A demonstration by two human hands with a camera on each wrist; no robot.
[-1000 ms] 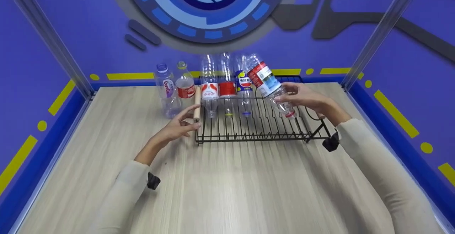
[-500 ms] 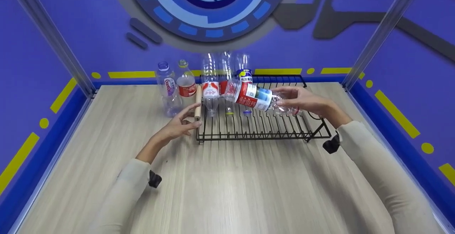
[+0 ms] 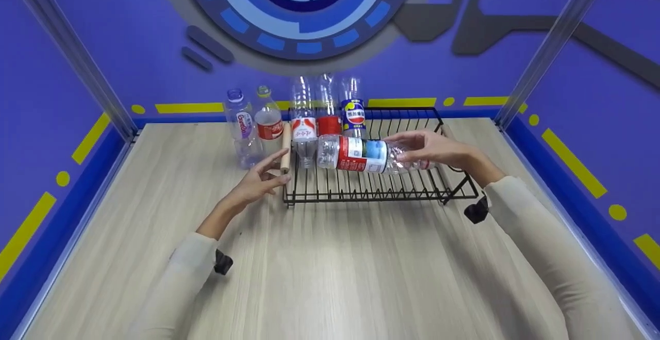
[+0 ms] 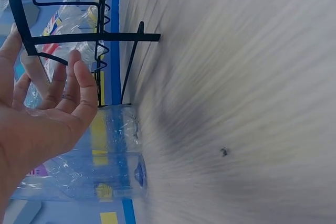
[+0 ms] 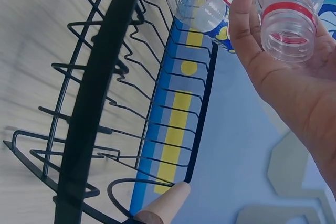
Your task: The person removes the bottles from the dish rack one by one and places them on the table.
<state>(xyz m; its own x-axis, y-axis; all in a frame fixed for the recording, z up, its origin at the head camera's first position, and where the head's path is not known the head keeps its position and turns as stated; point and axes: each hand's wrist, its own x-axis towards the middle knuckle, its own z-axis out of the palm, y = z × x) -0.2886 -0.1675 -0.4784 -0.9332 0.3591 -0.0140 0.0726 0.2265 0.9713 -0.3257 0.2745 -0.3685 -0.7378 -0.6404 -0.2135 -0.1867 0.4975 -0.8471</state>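
Note:
My right hand [image 3: 438, 149] grips a clear plastic bottle [image 3: 362, 155] near its neck. The bottle, with its red and blue label, lies nearly level over the black wire dish rack [image 3: 381, 199], base to the left. Its capless mouth [image 5: 287, 40] with a red ring faces the right wrist camera. My left hand [image 3: 258, 181] holds the rack's left end, fingers by the wooden handle [image 4: 35, 72]. Upside down in the rack lean three bottles: one with a white and red label [image 3: 304, 129], one red-labelled [image 3: 328, 125] and a blue-labelled one [image 3: 354, 114].
Left of the rack, two capless bottles stand upright on the table [image 3: 330, 268]: one with a purple label [image 3: 244, 126] and one with a red label [image 3: 270, 130]. A second wooden handle [image 5: 165, 203] is at the rack's right end. Blue walls [image 3: 129, 61] enclose the table.
The bottle in my right hand has swung from a steep tilt, base up, to nearly level, its base moving left and down. My left hand has stayed at the rack.

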